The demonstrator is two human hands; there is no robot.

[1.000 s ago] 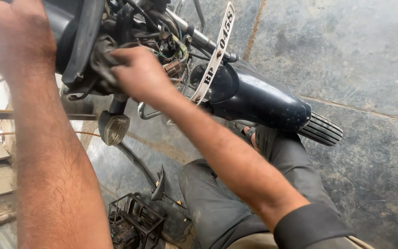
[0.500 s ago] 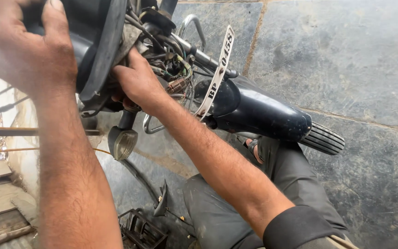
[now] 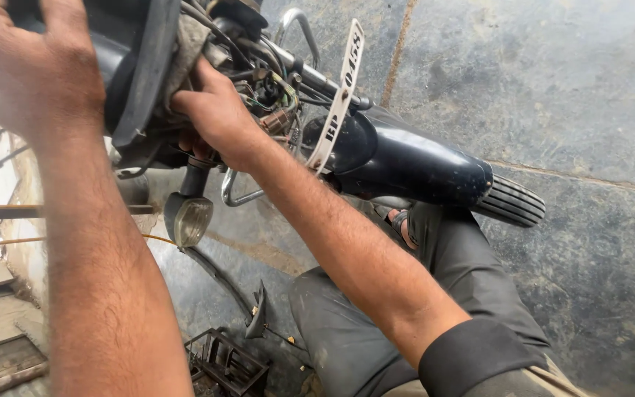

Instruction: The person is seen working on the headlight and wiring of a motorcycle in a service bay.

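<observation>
- My left hand is gripping the black headlight housing from the outside, fingers curled over its top edge and palm pressed flat on the shell; the grip is closed on it.
- My right hand is reaching in behind that housing, fingers tucked into the bundle of wires; I cannot tell whether they are pinching a wire or only pressing against the bundle, since the fingertips are hidden.
- A grey rag is sitting just above my right knuckles, wedged between the housing and the wiring.
- Just below my right hand, an amber turn signal is hanging on its stalk, beside a chrome bracket.
- Just beyond my right wrist, a white number plate is standing edge-on, touching the black front mudguard.
- Past the mudguard, the front tyre is resting on the stone floor.
- Well below both hands, a black wire crate is sitting on the floor beside my knee.
</observation>
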